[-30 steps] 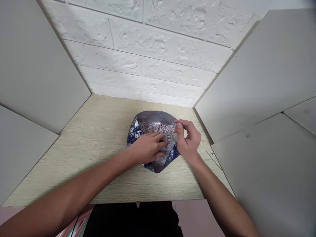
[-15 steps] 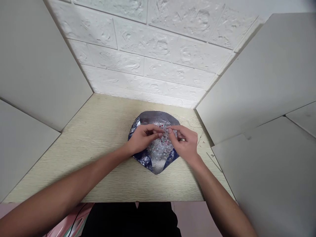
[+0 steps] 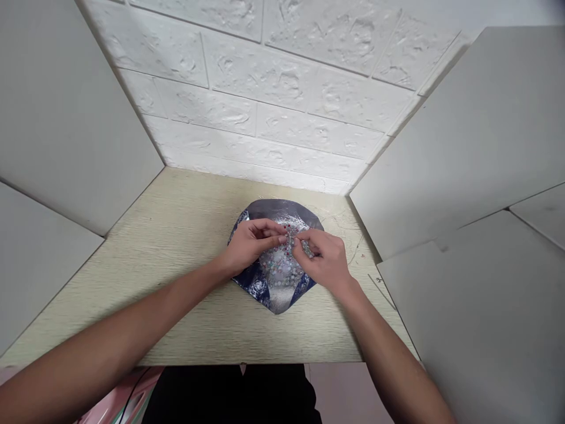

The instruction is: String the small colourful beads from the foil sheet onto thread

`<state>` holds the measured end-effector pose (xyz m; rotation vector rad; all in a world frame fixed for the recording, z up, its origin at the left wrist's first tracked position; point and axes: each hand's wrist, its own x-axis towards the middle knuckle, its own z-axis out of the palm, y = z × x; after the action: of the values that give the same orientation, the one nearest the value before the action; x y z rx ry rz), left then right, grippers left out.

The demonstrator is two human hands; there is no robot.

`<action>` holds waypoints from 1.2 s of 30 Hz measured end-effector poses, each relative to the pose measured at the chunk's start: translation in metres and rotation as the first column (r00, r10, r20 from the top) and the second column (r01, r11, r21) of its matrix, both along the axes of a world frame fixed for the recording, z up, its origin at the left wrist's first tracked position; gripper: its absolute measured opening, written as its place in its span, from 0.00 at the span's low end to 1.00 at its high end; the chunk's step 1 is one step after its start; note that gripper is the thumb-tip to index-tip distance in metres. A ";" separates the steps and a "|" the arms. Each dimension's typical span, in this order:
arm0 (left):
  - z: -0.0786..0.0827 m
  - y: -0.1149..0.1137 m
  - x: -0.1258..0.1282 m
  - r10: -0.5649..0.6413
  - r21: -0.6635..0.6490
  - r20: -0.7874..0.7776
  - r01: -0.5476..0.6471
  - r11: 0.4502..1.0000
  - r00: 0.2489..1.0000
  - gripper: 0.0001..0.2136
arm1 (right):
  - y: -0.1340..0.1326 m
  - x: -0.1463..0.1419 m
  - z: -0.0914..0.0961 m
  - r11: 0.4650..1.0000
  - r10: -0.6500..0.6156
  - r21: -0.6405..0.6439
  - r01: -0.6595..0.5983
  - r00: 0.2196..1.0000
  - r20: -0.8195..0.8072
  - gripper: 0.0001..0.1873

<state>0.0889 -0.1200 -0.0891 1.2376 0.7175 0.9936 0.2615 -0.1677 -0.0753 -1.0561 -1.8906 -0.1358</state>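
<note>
Foil-lined pouch (image 3: 276, 206) lay spread open at the centre of the worktop (image 3: 176, 235), and both hands were right on it; left hand (image 3: 251, 246) came in from the lower left, right hand (image 3: 324, 262) from the lower right. Both grips were closed into tight pinches, with the right fingertips (image 3: 296, 244) almost meeting the left ones just above the pouch's middle; whether either pinch held a bead, I couldn't tell, because the fingers hid it. That flattened, folded-back shape looked like a way of keeping the contents shallow and within easy reach; the hands, held close together, seemed placed to work one small patch. Tiny beads (image 3: 280, 274) covered the silver lining, glittering clear and white with flecks of red near the fingers; navy-and-white printed outer material showed along the folded edges at the lower left and lower right. Brick-textured wall panelling (image 3: 265, 118) rose behind the worktop; pale grey boards (image 3: 66, 129) stood at the left, and more (image 3: 463, 165) at the right; dark clothing (image 3: 229, 394) showed at the bottom of the frame.
</note>
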 end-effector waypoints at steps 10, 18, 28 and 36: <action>0.001 0.000 -0.001 -0.019 0.082 -0.037 0.022 0.996 0.999 0.10 | 0.001 0.000 -0.001 1.000 0.003 -0.025 -0.002 0.999 0.037 0.04; 0.000 0.001 -0.001 -0.059 0.106 -0.032 0.062 0.992 0.998 0.10 | 0.000 0.002 -0.001 0.994 0.030 -0.104 -0.023 0.997 0.072 0.06; -0.002 0.001 -0.001 -0.052 0.115 -0.052 0.058 0.992 0.997 0.11 | -0.001 0.004 0.000 0.972 0.070 -0.232 -0.044 0.992 0.105 0.12; -0.002 0.002 -0.001 -0.018 0.183 -0.083 0.033 0.983 0.996 0.08 | -0.001 0.003 0.001 0.962 0.083 -0.268 -0.058 0.993 0.082 0.12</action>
<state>0.0883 -0.1177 -0.0908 1.4519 0.6816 1.0105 0.2650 -0.1685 -0.0741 -1.1758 -2.0687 0.1157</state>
